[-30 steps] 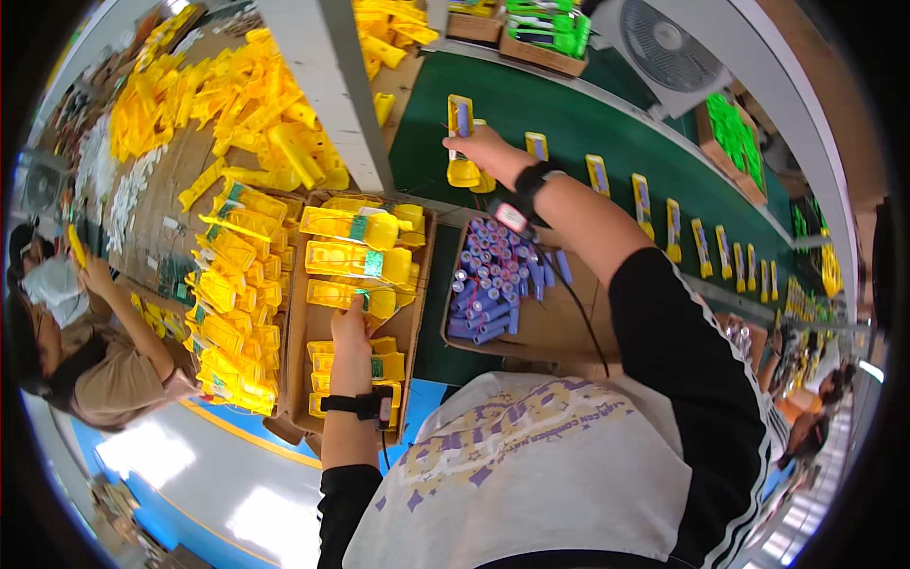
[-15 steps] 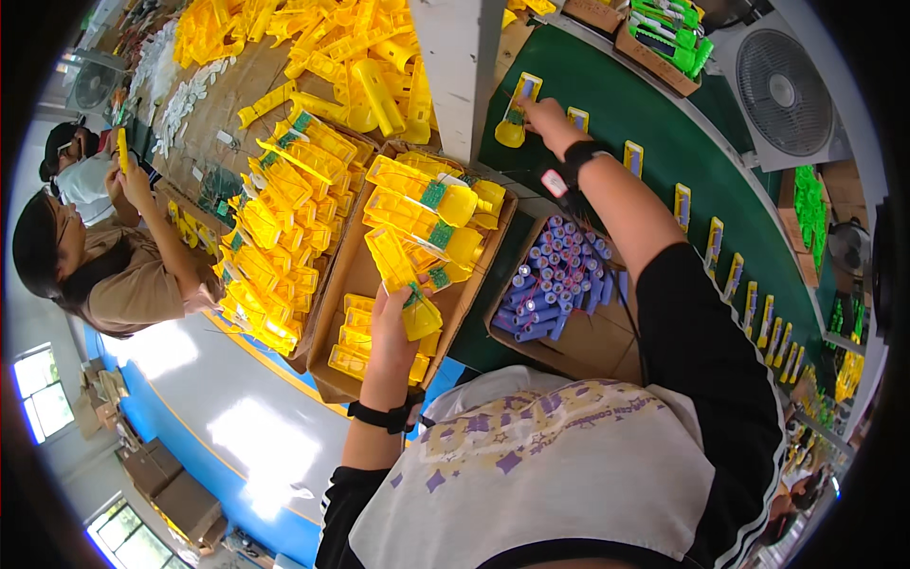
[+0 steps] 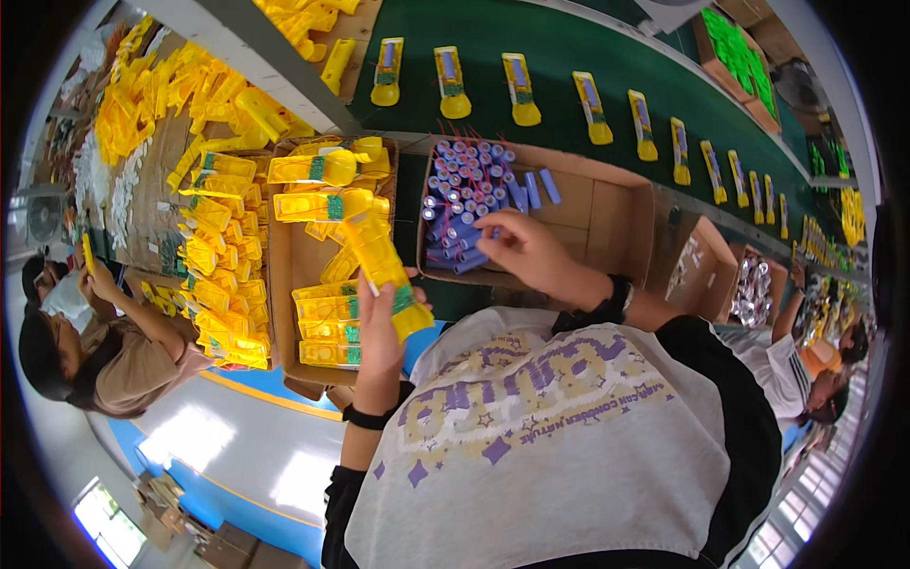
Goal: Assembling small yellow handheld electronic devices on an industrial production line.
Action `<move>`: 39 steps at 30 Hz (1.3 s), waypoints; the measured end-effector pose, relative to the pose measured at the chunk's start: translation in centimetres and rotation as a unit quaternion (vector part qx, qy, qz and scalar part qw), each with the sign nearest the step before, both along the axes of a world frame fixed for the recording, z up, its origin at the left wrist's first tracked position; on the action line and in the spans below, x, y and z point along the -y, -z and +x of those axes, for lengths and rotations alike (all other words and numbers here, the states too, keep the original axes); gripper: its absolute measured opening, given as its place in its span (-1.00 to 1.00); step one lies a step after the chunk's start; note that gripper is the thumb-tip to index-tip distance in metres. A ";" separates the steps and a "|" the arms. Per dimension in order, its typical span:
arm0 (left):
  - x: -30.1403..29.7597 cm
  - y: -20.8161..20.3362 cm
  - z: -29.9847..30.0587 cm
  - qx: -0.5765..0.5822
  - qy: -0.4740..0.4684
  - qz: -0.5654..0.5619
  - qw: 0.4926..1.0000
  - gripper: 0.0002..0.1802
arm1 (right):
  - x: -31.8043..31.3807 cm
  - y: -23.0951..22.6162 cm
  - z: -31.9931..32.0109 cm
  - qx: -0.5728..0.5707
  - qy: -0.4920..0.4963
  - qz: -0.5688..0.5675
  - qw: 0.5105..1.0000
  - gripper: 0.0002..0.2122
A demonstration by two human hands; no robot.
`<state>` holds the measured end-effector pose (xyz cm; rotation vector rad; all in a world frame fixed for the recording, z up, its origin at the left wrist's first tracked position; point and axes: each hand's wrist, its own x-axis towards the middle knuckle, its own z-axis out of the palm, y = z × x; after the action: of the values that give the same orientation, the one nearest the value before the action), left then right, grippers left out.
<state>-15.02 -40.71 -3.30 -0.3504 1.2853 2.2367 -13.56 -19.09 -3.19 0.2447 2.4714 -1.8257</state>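
Observation:
My left hand (image 3: 377, 327) is closed round a yellow plastic housing (image 3: 377, 256), tilted, with a green circuit board near its lower end. To its left stands a cardboard box (image 3: 282, 284) with similar yellow housings (image 3: 327, 308) stacked inside. My right hand (image 3: 531, 251) is over the front of another cardboard box (image 3: 592, 204), with its fingers bent together beside the blue cylindrical battery cells (image 3: 464, 194). Whatever lies between those fingertips is too small to make out. Thin red wires stick up among the cells.
Beyond the boxes runs a green conveyor belt (image 3: 427, 119) with a row of yellow housings (image 3: 519, 90) holding blue cells. A grey post (image 3: 275, 62) rises at the upper left. A co-worker (image 3: 104, 332) handles a yellow part at the left; another person (image 3: 801, 365) is at the right.
My right hand has left a housing on the belt and come back to the cell box. My left hand still holds its housing. The view has turned rightward.

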 end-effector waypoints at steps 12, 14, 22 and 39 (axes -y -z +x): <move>-7.5 -1.7 7.3 -0.200 0.183 -0.211 0.939 -0.50 | 0.6 -4.6 5.8 0.110 0.039 -0.117 0.986 -0.83; -8.4 -0.8 7.6 -0.245 0.146 -0.192 0.939 -0.53 | 0.2 -4.5 7.3 0.000 0.030 0.019 0.999 -0.85; -10.1 -0.3 8.2 -0.100 0.030 -0.040 0.994 -0.65 | -0.2 -4.0 10.2 -0.267 -0.053 0.286 0.919 -0.90; -16.8 3.6 8.5 -0.078 0.186 -0.082 0.976 -0.74 | -18.1 0.0 23.7 -0.004 0.164 0.614 0.772 -0.69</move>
<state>-6.51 -23.94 -6.94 0.0115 1.4839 1.8760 10.17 -1.03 -3.16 0.7144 3.3162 0.1027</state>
